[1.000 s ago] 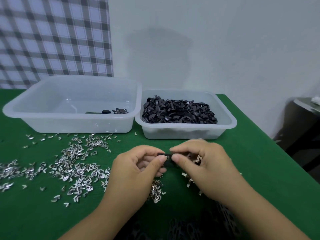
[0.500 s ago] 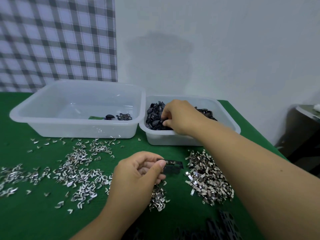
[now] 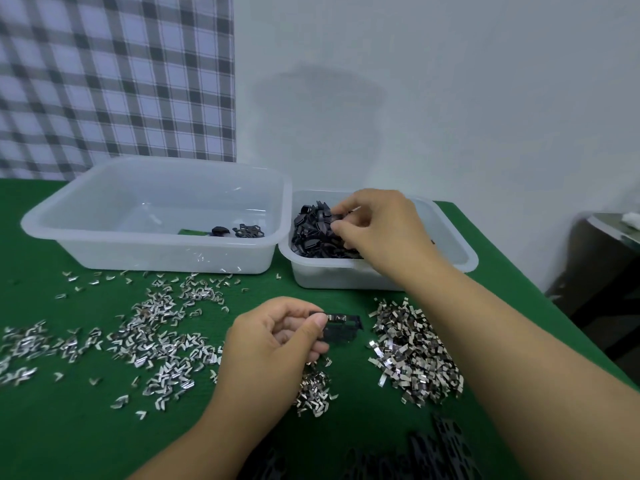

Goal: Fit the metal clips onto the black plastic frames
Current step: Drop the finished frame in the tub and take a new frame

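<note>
My left hand pinches a black plastic frame above the green table, and a metal clip sits on the frame's top edge by my thumb. My right hand reaches into the small clear bin, with fingers curled round black plastic parts heaped inside. A pile of flat metal clips lies on the cloth under my right forearm. V-shaped metal clips are scattered to the left, and a small clump lies below my left hand.
A larger clear bin stands at the back left with a few black pieces in it. Black perforated frames lie at the near edge. A checked curtain and a white wall stand behind; the table edge runs down the right.
My right hand left the frame and went back into the small bin, where it now fingers the black parts. My left hand kept the frame nearly still.
</note>
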`<action>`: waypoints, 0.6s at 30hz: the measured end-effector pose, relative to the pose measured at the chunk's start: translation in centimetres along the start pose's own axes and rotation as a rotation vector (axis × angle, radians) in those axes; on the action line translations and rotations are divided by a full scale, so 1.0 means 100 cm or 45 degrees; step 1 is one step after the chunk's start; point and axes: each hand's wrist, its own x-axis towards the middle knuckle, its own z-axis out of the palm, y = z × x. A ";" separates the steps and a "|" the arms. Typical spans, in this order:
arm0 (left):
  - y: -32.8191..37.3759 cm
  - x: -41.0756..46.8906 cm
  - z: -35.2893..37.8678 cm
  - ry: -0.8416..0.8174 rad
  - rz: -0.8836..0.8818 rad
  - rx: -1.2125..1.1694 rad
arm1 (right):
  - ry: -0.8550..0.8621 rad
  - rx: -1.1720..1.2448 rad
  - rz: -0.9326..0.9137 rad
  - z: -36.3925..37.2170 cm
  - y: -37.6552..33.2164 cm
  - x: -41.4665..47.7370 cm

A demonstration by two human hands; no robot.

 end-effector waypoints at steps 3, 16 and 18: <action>-0.001 0.001 0.000 0.018 -0.003 -0.008 | 0.039 0.353 0.036 -0.007 -0.005 -0.036; -0.007 0.003 0.000 0.044 0.070 0.079 | -0.086 0.901 0.351 -0.004 0.024 -0.105; -0.007 0.003 0.000 0.045 0.077 0.074 | -0.121 0.914 0.357 -0.004 0.023 -0.105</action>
